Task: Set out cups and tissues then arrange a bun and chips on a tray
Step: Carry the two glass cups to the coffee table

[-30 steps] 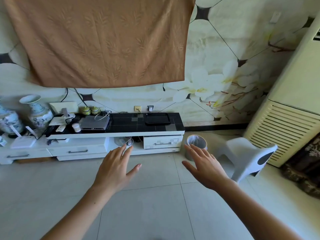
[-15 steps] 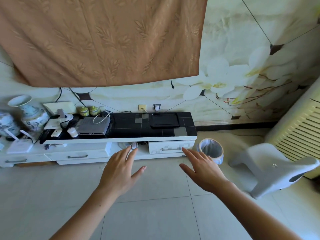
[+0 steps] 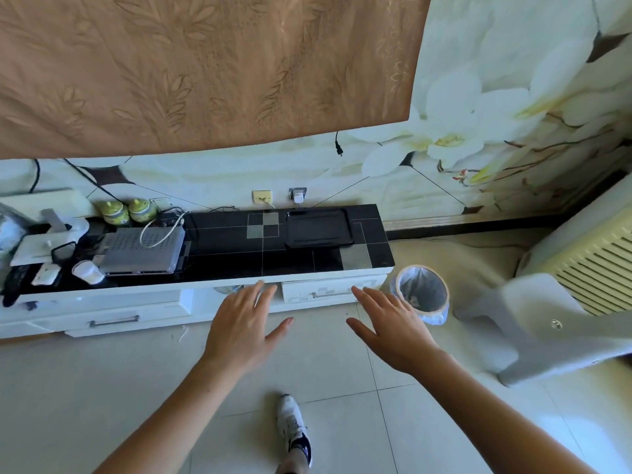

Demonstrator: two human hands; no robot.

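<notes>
Both hands are held out flat, fingers spread, grasping nothing: the left hand (image 3: 242,331) at frame centre, the right hand (image 3: 393,328) just right of it. Beyond them runs the low counter (image 3: 239,261), with the black tray (image 3: 318,228) on its right part. A lined bin (image 3: 423,293) and a grey stool (image 3: 547,330) stand on the floor at right.

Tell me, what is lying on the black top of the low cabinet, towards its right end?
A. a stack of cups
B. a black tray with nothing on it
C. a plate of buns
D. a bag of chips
B: the black tray lies flat on the cabinet, bare.
</notes>
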